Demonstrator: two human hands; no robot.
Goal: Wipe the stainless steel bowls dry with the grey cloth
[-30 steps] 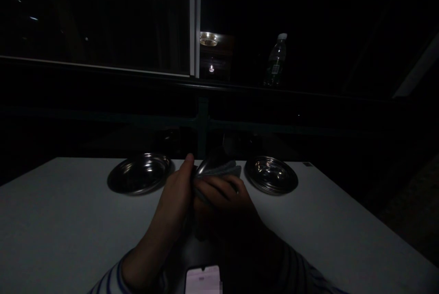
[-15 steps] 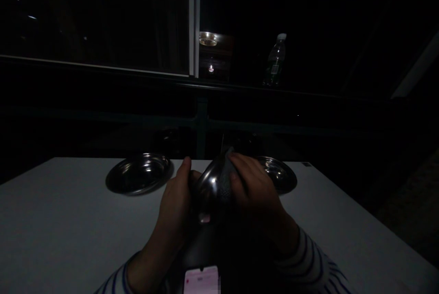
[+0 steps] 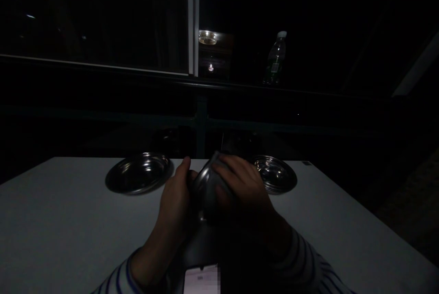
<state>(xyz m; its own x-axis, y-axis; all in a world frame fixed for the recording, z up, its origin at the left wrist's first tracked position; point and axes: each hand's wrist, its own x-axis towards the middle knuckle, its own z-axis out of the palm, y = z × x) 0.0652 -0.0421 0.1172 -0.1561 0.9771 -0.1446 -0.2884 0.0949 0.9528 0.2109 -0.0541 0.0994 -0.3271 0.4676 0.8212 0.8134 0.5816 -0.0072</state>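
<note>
A shiny metal dish is held tilted above the table, gripped at its left side by my left hand, whose thumb points up. My right hand is closed over a grey cloth and presses it against the dish's surface. The dish's lower part is lost in shadow. Beyond my left hand, a metal plate lies on the white table. Behind my right hand are metal plates that look stacked, partly covered by that hand.
A lit phone lies at the near edge of view, below my hands. Past the table's far edge, a clear plastic bottle stands on a dark ledge by the window frame. The surroundings are very dark.
My right hand has slid the cloth leftward across the dish, covering more of its bright surface. My left hand has stayed nearly in place.
</note>
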